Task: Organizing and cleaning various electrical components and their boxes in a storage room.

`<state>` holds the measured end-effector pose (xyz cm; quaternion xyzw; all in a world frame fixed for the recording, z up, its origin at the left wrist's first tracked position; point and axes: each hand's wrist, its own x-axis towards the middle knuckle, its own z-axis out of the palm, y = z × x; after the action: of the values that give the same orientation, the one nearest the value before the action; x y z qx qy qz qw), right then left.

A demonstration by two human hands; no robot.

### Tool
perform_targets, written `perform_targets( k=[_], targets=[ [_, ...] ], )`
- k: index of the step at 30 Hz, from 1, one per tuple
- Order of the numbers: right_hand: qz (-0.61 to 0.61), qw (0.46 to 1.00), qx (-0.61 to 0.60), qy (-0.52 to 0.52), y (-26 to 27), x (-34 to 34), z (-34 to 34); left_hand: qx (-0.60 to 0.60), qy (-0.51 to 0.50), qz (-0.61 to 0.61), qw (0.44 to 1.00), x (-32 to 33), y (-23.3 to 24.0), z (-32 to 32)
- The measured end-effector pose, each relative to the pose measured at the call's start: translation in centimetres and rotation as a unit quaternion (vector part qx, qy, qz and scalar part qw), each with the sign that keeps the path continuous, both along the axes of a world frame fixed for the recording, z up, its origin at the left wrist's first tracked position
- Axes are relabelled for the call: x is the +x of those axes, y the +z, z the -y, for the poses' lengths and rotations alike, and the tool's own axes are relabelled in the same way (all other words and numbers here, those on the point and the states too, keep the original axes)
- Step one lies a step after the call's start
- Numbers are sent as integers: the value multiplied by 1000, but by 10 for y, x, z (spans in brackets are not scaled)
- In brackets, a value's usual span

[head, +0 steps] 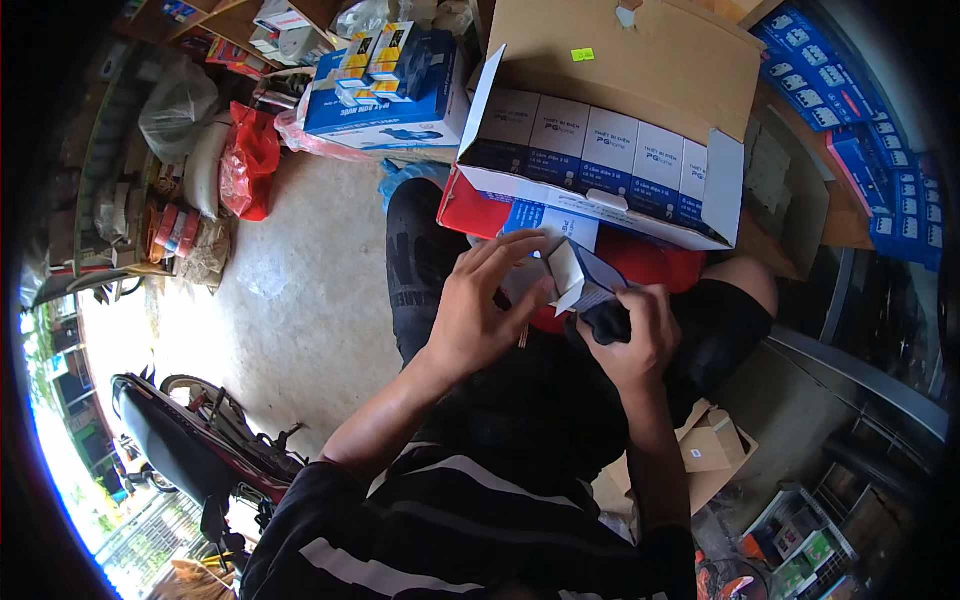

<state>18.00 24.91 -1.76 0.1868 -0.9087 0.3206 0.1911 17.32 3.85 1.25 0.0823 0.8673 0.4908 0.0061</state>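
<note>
In my right hand (634,330) is a small white and blue carton (589,274), tilted, its open end facing left with the flaps spread. A black object (607,321) also sits in that hand, against the carton; its kind is unclear. My left hand (491,296) is at the open end, thumb and fingers apart around a pale flap or panel; whether it grips this is hidden. Just beyond, another blue and white carton (559,221) lies on a red surface (480,206). Behind it stands an open cardboard case (600,184) with a row of socket cartons (611,146) inside.
A water pump box (390,135) with small yellow-and-blue boxes (379,60) on top stands far left. Loaded shelves (105,172) line the left side; a motorbike (187,442) is parked lower left. Blue packs (817,67) lie at right, an open cardboard box (712,450) below.
</note>
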Motion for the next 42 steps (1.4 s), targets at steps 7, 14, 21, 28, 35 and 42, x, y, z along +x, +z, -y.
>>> perform_targets(
  k=[7, 14, 21, 28, 35, 42],
  targets=[
    [-51, 987, 147, 45, 13, 0, -5, 184, -66, 187, 963, -5, -26, 17],
    [-46, 967, 239, 73, 60, -2, 11, 503, -86, 318, 799, 7, -59, 15],
    [-99, 936, 319, 111, 88, -4, 31, 543, 19, 464, 699, 0, -52, -6],
    [-35, 940, 306, 149, 91, -5, 36, 585, -34, 442, 679, 1, -72, -5],
    [-43, 943, 301, 135, 92, -4, 23, 603, -38, 442, 663, 2, -80, 2],
    [79, 973, 217, -1, 80, -9, -42, 545, 85, 403, 730, 4, -70, 35]
  ],
)
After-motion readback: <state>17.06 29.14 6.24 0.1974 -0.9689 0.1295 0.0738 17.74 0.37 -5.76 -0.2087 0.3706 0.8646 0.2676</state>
